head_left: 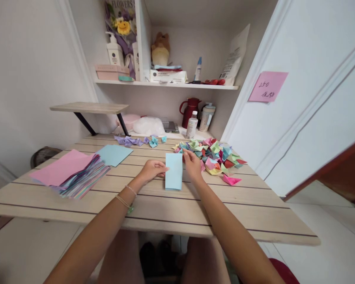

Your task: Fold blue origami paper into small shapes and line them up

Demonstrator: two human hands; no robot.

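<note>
A light blue sheet of paper (174, 173), folded into a tall rectangle, is held up above the wooden table between my two hands. My left hand (154, 169) pinches its left edge. At its upper right edge, my right hand (191, 161) has its fingers closed on the paper. Close behind my right hand lies a heap of folded paper pieces (214, 152) in many colours. To the left of my left hand are a loose light blue sheet (114, 154) and a thick stack of coloured paper (73, 173) with pink on top.
Purple folded pieces (130, 141) and blue ones (154, 141) lie along the table's back. Behind them stand a clear bottle (192, 125), a red jug (190, 112) and a cup (207, 117). A small raised shelf (90, 107) overhangs the back left. One pink folded piece (232, 180) lies apart at the right.
</note>
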